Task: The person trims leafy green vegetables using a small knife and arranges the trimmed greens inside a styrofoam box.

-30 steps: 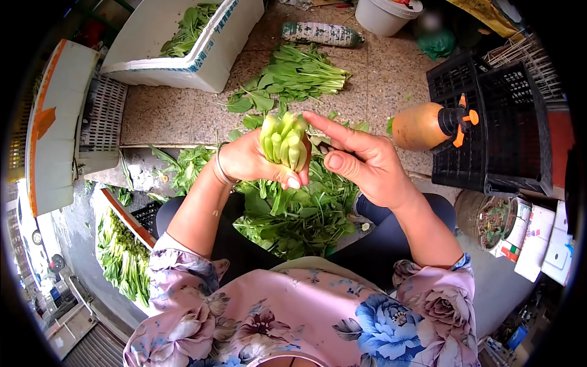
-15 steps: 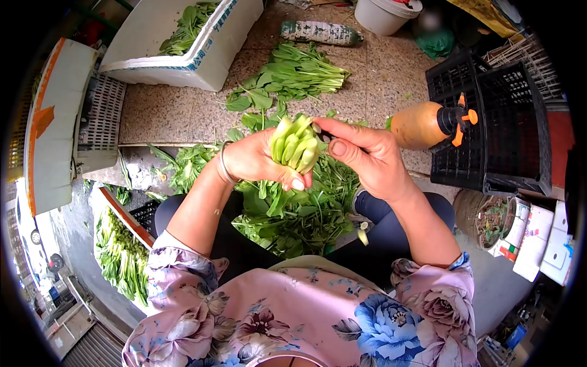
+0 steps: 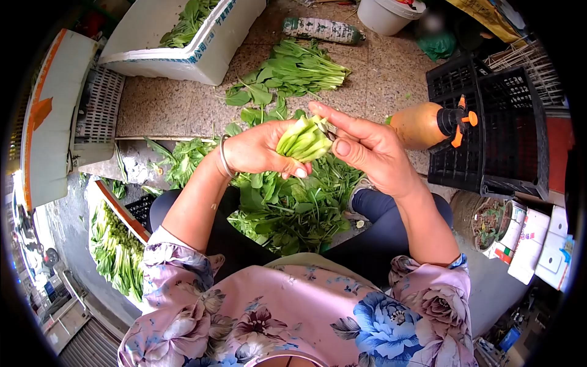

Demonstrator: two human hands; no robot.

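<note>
the left hand [image 3: 263, 148], at the centre of the frame, has its fingers wrapped round a bunch of green stalks [image 3: 302, 140], with the thumb across the near side. the bunch lies tilted in the grip, its pale cut ends facing up and to the right. a metal bangle [image 3: 226, 156] circles the left wrist.

the right hand [image 3: 374, 147], just right of centre, has its thumb and index finger closed on a small dark tool [image 3: 332, 134], mostly hidden, at the cut ends of the bunch. the index finger reaches along the far side of those ends, and the thumb is on the near side; the other fingers are too hidden to tell how they bend.

below the 2 hands, a heap of loose leaves [image 3: 293, 211] spreads between the person's 2 knees. at the upper middle, a pile of greens [image 3: 299, 68] lies on a speckled stone slab [image 3: 174, 107], its stems pointing right. a white foam box [image 3: 211, 64] with more greens [image 3: 189, 24] inside stands at the upper left. right of the hands, an orange spray bottle [image 3: 416, 124] leans beside a black crate [image 3: 520, 131].
</note>
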